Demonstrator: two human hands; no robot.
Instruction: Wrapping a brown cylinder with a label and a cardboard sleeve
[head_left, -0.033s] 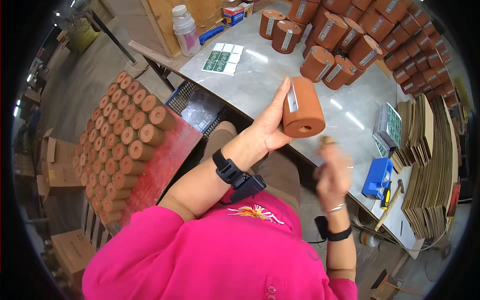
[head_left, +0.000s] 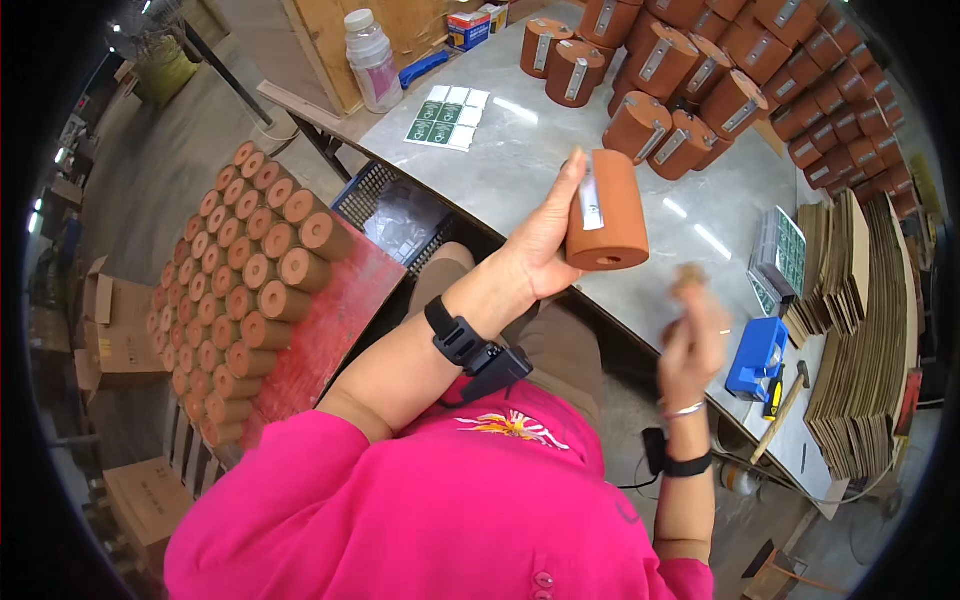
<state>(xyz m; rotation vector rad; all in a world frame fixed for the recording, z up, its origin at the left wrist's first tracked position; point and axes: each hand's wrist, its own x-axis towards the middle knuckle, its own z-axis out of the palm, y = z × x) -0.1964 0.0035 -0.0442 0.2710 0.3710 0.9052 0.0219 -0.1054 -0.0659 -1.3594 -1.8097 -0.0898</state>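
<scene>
My left hand is raised over the grey table's near edge and grips an orange-brown cylinder by its side. The cylinder has a white label strip and a small hole in its lower end. My right hand hovers lower right of it, blurred. Its fingers are bunched around a small tan piece at the fingertips. Black bands sit on both wrists.
Many like cylinders stand on the table's far side. More lie stacked on a red pallet at left. A plastic bottle, label sheets, blue basket, blue tool, hammer and flat cardboard stacks surround me.
</scene>
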